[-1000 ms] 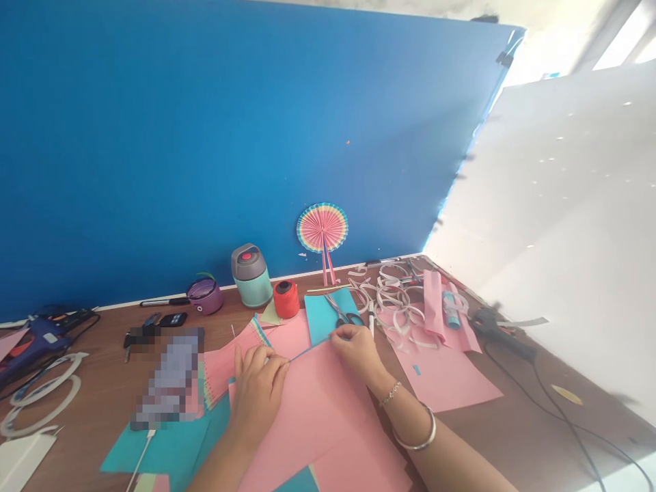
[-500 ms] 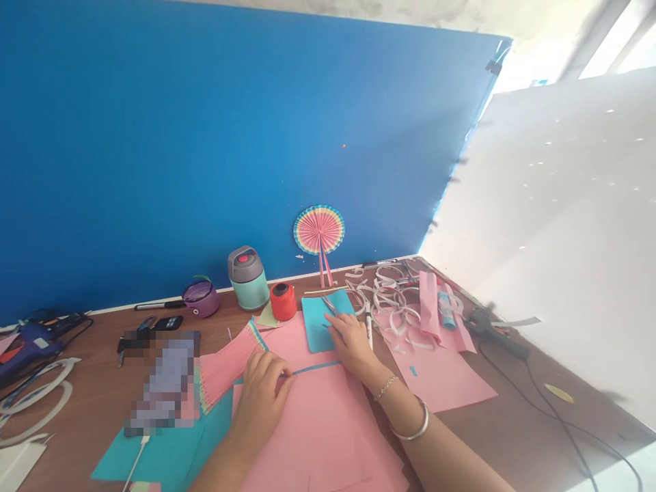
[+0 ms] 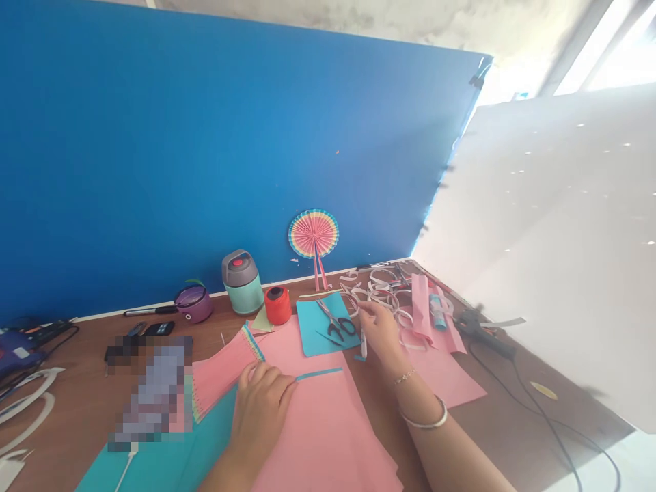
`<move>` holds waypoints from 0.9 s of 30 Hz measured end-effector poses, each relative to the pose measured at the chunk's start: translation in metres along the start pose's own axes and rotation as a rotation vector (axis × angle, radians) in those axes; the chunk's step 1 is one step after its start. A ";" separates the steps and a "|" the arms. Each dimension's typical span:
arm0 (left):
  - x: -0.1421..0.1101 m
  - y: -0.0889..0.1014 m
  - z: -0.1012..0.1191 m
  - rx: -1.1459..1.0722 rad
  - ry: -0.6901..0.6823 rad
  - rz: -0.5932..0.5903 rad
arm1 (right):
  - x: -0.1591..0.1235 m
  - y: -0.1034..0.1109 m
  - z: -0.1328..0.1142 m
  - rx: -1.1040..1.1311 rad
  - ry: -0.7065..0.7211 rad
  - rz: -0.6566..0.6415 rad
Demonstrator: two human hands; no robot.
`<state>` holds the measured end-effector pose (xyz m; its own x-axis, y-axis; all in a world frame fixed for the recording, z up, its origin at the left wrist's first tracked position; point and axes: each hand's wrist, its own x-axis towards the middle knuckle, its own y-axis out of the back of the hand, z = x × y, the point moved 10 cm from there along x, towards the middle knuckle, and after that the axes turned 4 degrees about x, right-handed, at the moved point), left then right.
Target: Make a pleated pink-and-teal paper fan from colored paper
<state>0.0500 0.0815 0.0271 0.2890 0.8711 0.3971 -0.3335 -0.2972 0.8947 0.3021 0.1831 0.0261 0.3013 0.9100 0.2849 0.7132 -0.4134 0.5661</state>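
The loosely spread left hand (image 3: 262, 395) should press flat the pink sheet (image 3: 320, 427) lying under it, so the blue edge strip (image 3: 320, 373) stays straight; whether the right hand (image 3: 380, 333), near the white pen (image 3: 363, 345), pinches anything, I cannot tell.

The right arm (image 3: 451, 454) wears a slim, silvery chain bracelet (image 3: 404, 377) at the wrist and, nearer the elbow, a thicker, smooth, shiny silver bangle (image 3: 432, 426). The left forearm (image 3: 233, 461) is bare.
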 end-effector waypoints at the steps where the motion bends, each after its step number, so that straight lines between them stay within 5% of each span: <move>1: -0.001 -0.001 0.001 0.018 -0.008 -0.003 | 0.003 0.004 0.006 0.018 -0.038 -0.012; 6: -0.003 -0.005 0.002 0.093 -0.014 -0.008 | 0.021 0.017 0.018 -0.003 -0.128 -0.053; 14: 0.000 0.000 -0.004 0.090 0.072 0.040 | 0.047 -0.001 -0.003 -0.329 -0.078 -0.137; 20: -0.002 -0.005 -0.007 0.080 0.090 0.022 | 0.045 0.018 0.014 -0.473 -0.148 -0.135; 27: -0.008 -0.010 -0.010 -0.004 0.163 -0.040 | 0.038 0.002 0.016 -0.524 -0.073 -0.109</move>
<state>0.0421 0.0811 0.0127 0.1532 0.9341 0.3224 -0.3287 -0.2595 0.9081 0.3247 0.2170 0.0259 0.2996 0.9408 0.1588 0.3370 -0.2601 0.9049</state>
